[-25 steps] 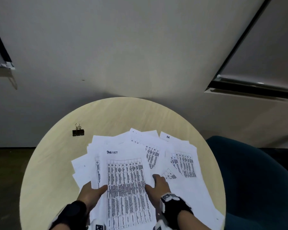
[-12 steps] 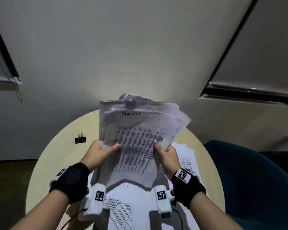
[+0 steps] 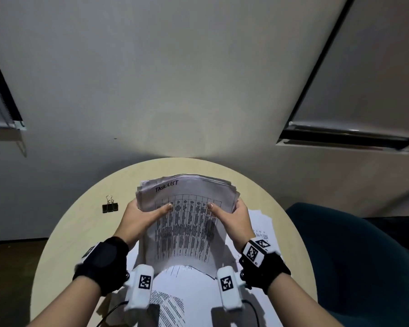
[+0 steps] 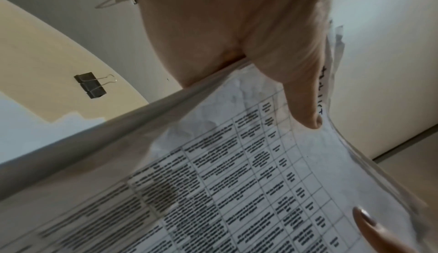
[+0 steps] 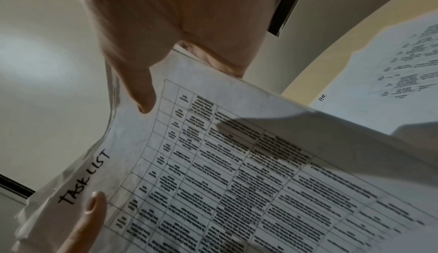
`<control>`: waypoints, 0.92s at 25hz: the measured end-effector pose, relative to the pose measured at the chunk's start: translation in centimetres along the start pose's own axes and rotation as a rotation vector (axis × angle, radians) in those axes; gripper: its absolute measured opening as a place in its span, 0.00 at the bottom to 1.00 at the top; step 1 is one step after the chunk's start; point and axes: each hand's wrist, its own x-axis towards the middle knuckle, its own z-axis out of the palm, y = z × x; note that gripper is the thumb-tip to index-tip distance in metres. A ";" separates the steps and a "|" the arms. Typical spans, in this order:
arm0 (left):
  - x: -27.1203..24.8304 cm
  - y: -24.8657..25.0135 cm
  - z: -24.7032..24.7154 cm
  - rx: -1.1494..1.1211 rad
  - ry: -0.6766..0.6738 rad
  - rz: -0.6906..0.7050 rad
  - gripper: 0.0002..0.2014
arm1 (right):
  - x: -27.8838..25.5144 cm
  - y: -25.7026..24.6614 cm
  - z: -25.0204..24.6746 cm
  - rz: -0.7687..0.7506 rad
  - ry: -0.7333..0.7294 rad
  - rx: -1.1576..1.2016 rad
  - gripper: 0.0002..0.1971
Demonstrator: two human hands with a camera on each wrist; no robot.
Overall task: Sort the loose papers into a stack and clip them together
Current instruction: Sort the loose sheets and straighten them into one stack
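I hold a stack of papers (image 3: 187, 220) upright over the round table (image 3: 80, 227); its top sheet is a printed table headed "TASK LIST". My left hand (image 3: 142, 215) grips the stack's left edge, thumb on the front sheet. My right hand (image 3: 232, 217) grips the right edge the same way. The left wrist view shows the stack (image 4: 237, 172) edge-on with my left thumb (image 4: 305, 107) pressed on it. The right wrist view shows the front sheet (image 5: 237, 163) under my right thumb (image 5: 140, 92). A black binder clip (image 3: 110, 206) lies on the table to the left, seen too as the clip (image 4: 91, 84).
More loose sheets (image 3: 262, 230) lie on the table under and right of my hands, with others (image 3: 175, 303) near the front edge. A dark teal chair (image 3: 354, 256) stands at the right. A plain wall rises behind the table.
Both hands gathered the spread sheets off the table and raised them as a bundle. Since half a second ago the bundle has come lower and its edges are more even.
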 end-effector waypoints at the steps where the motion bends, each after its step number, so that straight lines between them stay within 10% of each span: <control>1: 0.4 -0.2 -0.1 -0.009 0.000 0.006 0.32 | 0.1 -0.2 0.0 0.000 -0.004 -0.005 0.41; 5: 1.3 -0.1 0.4 -0.022 0.049 0.012 0.21 | 0.7 -2.3 -0.6 -0.084 -0.018 -0.150 0.33; 8: 1.3 0.1 1.2 -0.002 0.066 0.033 0.14 | 1.4 -5.7 -0.8 -0.533 0.129 -0.571 0.40; 10: 1.2 0.2 2.2 0.010 0.016 0.056 0.14 | 1.5 -7.6 0.5 -0.722 -0.041 -0.984 0.41; 13: 0.8 0.4 3.2 0.068 -0.106 0.132 0.17 | 1.2 -7.9 2.8 -0.500 -0.398 -1.324 0.13; 15: 0.6 -0.6 2.0 0.237 -0.042 0.131 0.19 | 1.4 -6.9 2.0 -0.428 -0.354 -1.312 0.05; 20: -0.8 -5.9 -3.9 0.542 0.331 -0.350 0.65 | 1.8 -5.3 -3.9 -0.239 -0.068 -0.630 0.15; 23: -0.5 -5.9 -3.6 0.138 0.344 -0.280 0.46 | -0.1 -3.9 -5.5 -0.092 -0.056 -0.235 0.09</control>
